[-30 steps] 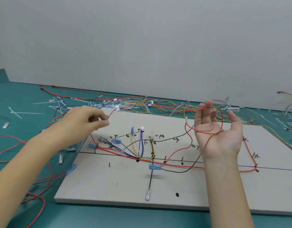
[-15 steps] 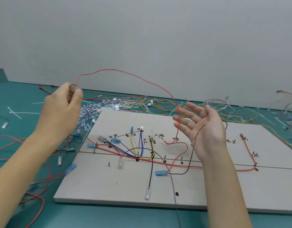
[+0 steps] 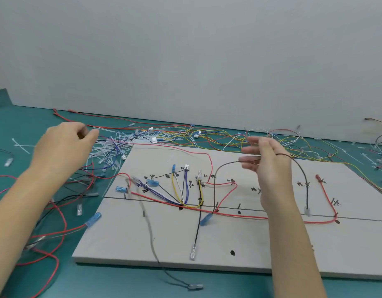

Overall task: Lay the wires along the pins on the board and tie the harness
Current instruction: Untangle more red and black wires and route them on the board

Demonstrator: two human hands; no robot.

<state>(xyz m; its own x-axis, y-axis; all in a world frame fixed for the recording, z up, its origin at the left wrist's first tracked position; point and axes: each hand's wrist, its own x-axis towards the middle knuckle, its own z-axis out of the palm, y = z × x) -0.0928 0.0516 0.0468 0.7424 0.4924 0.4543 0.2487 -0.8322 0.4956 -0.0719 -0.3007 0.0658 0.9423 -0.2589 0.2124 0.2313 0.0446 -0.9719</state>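
A grey board (image 3: pixel 250 244) lies on the green table, with black pins and hand-written marks. On it, red (image 3: pixel 239 216), yellow (image 3: pixel 174 190) and blue (image 3: pixel 186 188) wires run to a joint near the drawn line. My right hand (image 3: pixel 269 168) is raised over the board's middle, pinching a dark wire (image 3: pixel 303 175). That wire arches from a pin down to a clear terminal (image 3: pixel 307 211). My left hand (image 3: pixel 65 147) hovers left of the board, fingers loosely curled, nothing visible in them. A thin red wire (image 3: pixel 185 150) lies slack across the board's far part.
A heap of white cable ties (image 3: pixel 112 145) sits off the board's far left corner. Tangled loose wires (image 3: pixel 218 136) line the wall side. Red and black wires (image 3: pixel 56 211) sprawl left of the board. A grey wire (image 3: pixel 151 239) hangs over the front edge.
My left hand has let the thin red wire drop onto the board and has lowered. My right hand closed on the dark wire and lifted it into an arch.
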